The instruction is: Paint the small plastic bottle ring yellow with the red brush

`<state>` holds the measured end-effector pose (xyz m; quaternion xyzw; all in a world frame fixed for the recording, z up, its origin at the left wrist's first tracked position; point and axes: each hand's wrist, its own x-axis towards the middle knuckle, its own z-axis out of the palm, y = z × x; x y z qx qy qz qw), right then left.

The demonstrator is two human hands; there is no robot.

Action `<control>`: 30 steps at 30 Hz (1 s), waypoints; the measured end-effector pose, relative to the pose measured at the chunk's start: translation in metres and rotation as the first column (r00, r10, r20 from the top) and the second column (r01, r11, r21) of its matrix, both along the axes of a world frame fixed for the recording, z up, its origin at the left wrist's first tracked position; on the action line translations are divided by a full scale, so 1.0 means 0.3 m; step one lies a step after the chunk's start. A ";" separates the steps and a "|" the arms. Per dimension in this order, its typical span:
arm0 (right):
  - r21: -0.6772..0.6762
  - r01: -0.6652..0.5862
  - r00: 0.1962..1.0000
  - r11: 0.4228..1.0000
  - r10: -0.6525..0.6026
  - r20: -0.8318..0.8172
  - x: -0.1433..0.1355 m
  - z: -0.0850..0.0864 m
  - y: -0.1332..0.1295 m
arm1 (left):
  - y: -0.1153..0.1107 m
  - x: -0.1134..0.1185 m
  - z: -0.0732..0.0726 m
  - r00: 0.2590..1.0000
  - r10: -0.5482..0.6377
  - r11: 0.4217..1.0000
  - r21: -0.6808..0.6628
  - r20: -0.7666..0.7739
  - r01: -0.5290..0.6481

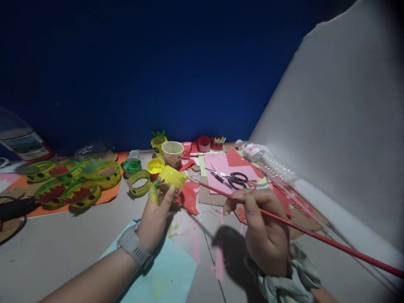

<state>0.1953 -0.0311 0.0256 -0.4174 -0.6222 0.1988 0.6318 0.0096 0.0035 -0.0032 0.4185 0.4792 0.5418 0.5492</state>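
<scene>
My left hand (160,202), with yellow paint on its fingers, holds a yellow-painted piece (173,176) by its lower side. In my right hand (263,227) is a long red paintbrush (303,229), pinched between thumb and fingers. Its tip touches or nearly touches the right edge of the yellow piece. Just behind my left hand stand a cup of yellow paint (155,166) and a speckled paper cup (172,156). To their left are a cup of green paint (131,166) and a yellow-green ring (139,184).
Several painted rings (82,194) lie on orange paper at the left. Black-handled scissors (235,179) rest on pink paper (217,162). A clear plastic bottle (268,162) lies at the right, by a white panel (347,105). Light-blue paper (170,269) is in front.
</scene>
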 end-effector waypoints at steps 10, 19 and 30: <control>0.062 -0.104 0.974 0.993 0.114 -0.193 -0.019 0.015 0.005 | 0.004 -0.001 -0.017 0.999 -0.020 1.000 0.011 -0.028 0.020; -0.108 -0.026 1.000 0.994 0.026 -0.004 -0.013 0.004 -0.005 | 0.001 0.000 -0.005 1.000 -0.008 1.000 0.009 -0.028 0.008; -0.112 0.033 0.999 0.993 -0.032 0.005 -0.008 0.012 0.003 | 0.019 -0.002 -0.024 0.997 -0.023 0.999 -0.045 0.076 0.026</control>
